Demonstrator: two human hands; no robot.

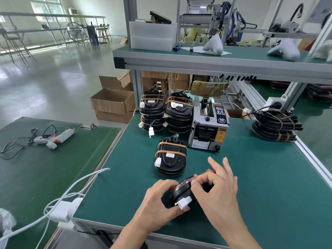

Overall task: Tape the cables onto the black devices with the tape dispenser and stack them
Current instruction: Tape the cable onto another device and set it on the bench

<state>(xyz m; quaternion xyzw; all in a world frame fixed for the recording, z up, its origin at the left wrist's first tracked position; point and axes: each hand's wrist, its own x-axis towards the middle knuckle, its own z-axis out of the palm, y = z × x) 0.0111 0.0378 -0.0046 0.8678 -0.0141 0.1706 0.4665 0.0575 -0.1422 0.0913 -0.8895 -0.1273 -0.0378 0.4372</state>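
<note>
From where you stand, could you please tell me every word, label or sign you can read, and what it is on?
"SEMI": round badge on the tape dispenser, black panel.
"CAUTION": heading of the dispenser's yellow warning sticker; lines beneath too small.
White labels on the black devices: blurred, unreadable.
Dispenser's lower front label: unreadable.

The table (251, 177) is dark green. The devices (170, 159) are black with tan tape bands (171, 152) and white connectors (158, 161). The tape dispenser (208, 130) is silver-grey with a yellow warning label (221, 134).
</note>
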